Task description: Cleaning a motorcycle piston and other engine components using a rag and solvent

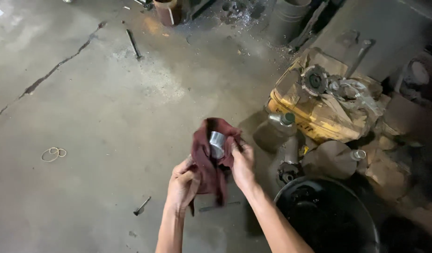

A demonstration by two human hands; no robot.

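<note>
Grey concrete floor (108, 117), stained, with a long crack (52, 70) upper left. Below the crack, wire rings (53, 153); right of it, a dark rod (133, 44); far below-right, a small bolt (142, 206), a black tub (328, 218), yellow crumpled cardboard (319, 117).

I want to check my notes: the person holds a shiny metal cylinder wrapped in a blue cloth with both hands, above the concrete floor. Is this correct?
Not quite: the head view shows the cloth is dark red, not blue. The rest stands: the left hand and right hand hold the shiny metal cylinder in it, above the concrete floor.
</note>
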